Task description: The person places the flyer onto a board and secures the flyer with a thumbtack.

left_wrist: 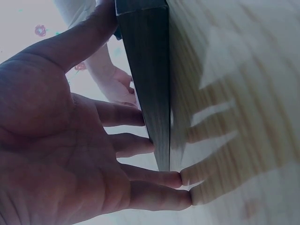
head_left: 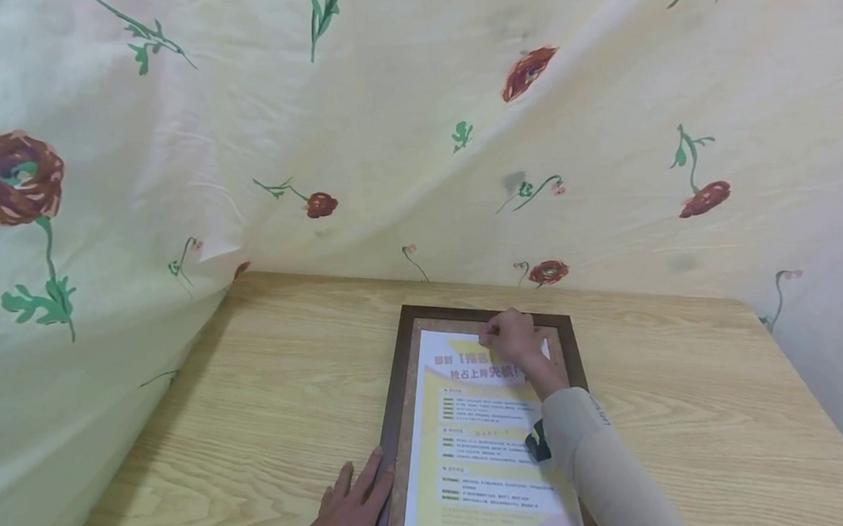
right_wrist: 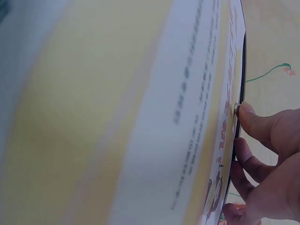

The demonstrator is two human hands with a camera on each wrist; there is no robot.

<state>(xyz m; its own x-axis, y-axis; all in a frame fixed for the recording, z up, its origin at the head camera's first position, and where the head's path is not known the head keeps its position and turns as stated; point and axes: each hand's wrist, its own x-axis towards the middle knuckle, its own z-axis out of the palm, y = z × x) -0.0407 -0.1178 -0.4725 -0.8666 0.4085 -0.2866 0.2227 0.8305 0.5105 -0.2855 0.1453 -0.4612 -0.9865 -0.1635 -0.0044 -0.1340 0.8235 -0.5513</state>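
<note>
A corkboard (head_left: 405,445) in a dark brown wooden frame (head_left: 398,378) lies on the table. On it is a yellow and white printed sheet (head_left: 494,470). At the sheet's top edge, the thumb of my right hand (head_left: 516,338) touches a small silvery thumbtack (right_wrist: 236,108). The other fingers of that hand are bent and spread, their tips at the board's dark edge in the right wrist view. My left hand (head_left: 351,507) rests along the frame's left side. Its fingers are straight and reach down to the tabletop in the left wrist view (left_wrist: 61,150).
The light wood-grain table (head_left: 293,352) extends to both sides of the board. A cream cloth with a flower pattern (head_left: 373,125) hangs behind the table and along its left side. My right sleeve (head_left: 621,481) covers part of the sheet's and frame's right edge.
</note>
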